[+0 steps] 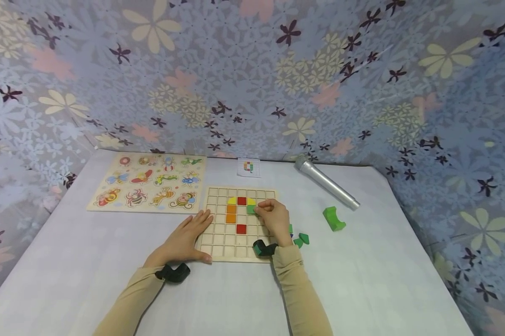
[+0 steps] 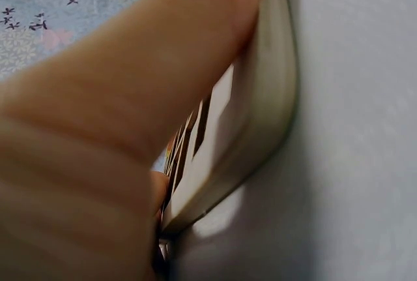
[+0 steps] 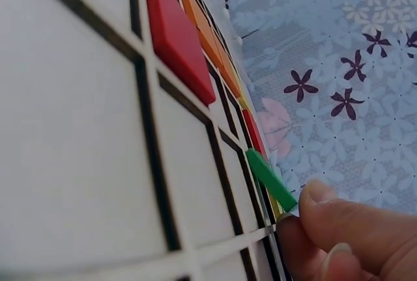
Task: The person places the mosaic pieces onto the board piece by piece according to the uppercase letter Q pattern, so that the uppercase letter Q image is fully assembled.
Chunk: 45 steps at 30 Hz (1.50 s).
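Note:
A wooden grid board lies in front of me. My right hand pinches a green square tile between thumb and finger; in the right wrist view the tile is tilted, its far edge down at a grid cell. Along the board's left side rests my left hand, fingers spread, with its thumb at the near edge. Set in the grid are a red tile between two yellow rounded pieces, orange tiles down the left and another red tile lower down.
Several loose green pieces lie right of the board, partly behind my right wrist. Farther right are a green arch block and a silver microphone-like rod. A bug picture board lies back left, and a small pattern card stands behind the grid.

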Each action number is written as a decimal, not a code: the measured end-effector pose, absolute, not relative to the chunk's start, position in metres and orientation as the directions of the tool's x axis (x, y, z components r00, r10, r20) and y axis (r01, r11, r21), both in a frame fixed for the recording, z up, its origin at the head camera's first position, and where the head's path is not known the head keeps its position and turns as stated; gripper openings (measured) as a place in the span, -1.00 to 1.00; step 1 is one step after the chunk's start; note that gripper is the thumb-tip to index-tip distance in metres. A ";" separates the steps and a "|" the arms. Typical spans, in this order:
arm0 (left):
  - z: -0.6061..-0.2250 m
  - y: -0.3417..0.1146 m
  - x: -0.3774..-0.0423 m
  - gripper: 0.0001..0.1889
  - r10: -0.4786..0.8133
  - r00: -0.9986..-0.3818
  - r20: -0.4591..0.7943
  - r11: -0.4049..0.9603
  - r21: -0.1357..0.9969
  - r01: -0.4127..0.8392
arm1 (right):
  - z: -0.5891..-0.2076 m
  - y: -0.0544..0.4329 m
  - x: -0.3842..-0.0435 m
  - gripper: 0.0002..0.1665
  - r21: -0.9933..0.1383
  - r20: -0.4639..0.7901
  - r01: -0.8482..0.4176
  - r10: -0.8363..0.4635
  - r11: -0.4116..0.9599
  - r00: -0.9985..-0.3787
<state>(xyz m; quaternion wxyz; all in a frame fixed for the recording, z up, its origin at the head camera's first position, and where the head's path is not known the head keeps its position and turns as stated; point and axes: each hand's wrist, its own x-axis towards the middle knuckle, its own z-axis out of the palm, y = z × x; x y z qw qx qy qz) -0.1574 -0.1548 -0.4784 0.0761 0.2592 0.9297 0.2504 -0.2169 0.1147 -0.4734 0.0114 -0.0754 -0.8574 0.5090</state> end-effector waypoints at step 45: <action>-0.483 -0.154 -0.155 0.22 0.521 -0.853 0.017 0.732 0.505 0.457 | -0.479 0.230 -0.207 -0.41 -0.874 -0.117 0.051 -0.108 0.484 -0.987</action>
